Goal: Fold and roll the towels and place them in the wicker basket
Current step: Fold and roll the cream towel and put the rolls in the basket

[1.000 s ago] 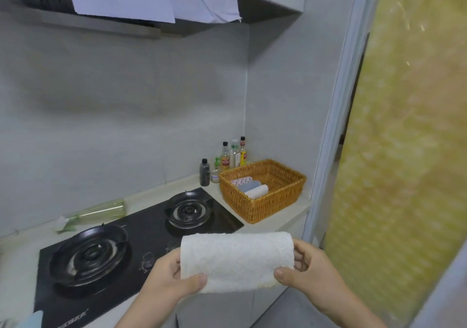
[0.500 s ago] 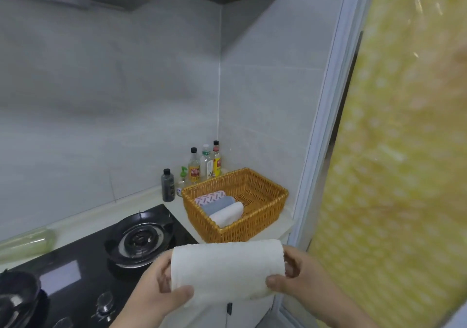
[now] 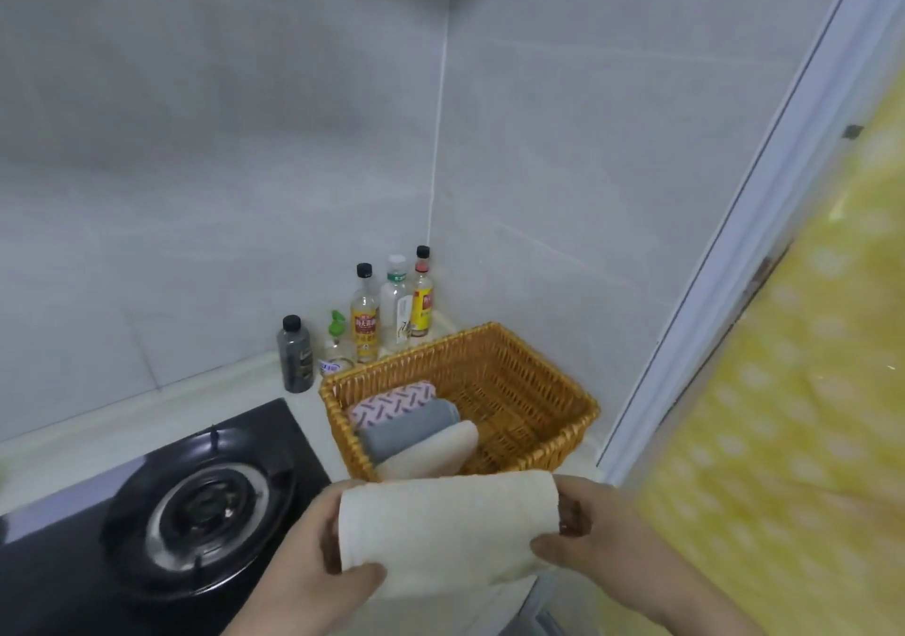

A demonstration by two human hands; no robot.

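Note:
I hold a rolled cream towel (image 3: 445,527) level in front of me, just in front of the wicker basket (image 3: 534,380). My left hand (image 3: 313,567) grips its left end and my right hand (image 3: 597,532) grips its right end. The basket stands in the counter's corner. Three rolled towels lie side by side in its left half: a pink patterned one (image 3: 392,403), a grey one (image 3: 409,427) and a cream one (image 3: 440,449). The basket's right half holds nothing.
A black gas hob (image 3: 196,508) lies left of the basket. Several bottles (image 3: 365,312) stand against the tiled wall behind it. A white door frame (image 3: 705,292) and a yellow dotted curtain (image 3: 808,390) close off the right side.
The view has swung right and down and come closer to the basket. The rolled towel stays held in both hands and now sits right at the basket's front edge.

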